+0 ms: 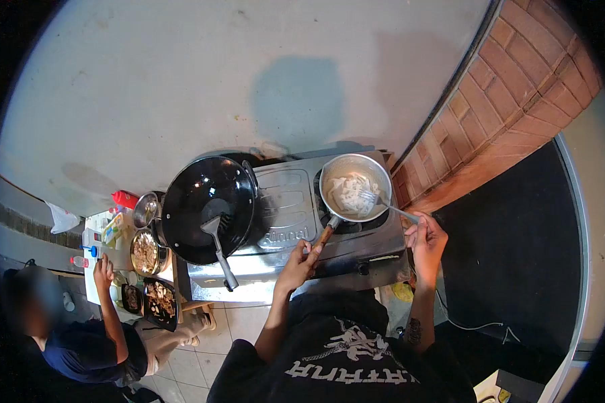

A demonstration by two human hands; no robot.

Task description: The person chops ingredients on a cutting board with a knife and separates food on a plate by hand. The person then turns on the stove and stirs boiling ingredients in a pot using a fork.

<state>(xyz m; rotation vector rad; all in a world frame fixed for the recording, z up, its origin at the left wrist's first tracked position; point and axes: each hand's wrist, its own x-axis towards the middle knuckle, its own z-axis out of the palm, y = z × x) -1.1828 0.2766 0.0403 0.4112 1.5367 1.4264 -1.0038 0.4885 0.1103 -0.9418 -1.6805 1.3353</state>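
My left hand (300,264) is closed around the wooden handle of a small saucepan (329,168) on the right burner of the stove. White, soft food (353,195) that I cannot identify lies in the pan. In my right hand (427,243) is a metal fork (400,211), its tines in the white food. Left of the saucepan, a large black wok (205,191) sits on the stove with a grey-handled spatula (219,250) resting in it.
The steel gas stove (286,195) stands against a wall, beside a brick column (497,101). At left, another person (91,346) is near a table with a bowl of food (146,252), a black tray of food (161,302) and a red bottle (124,199).
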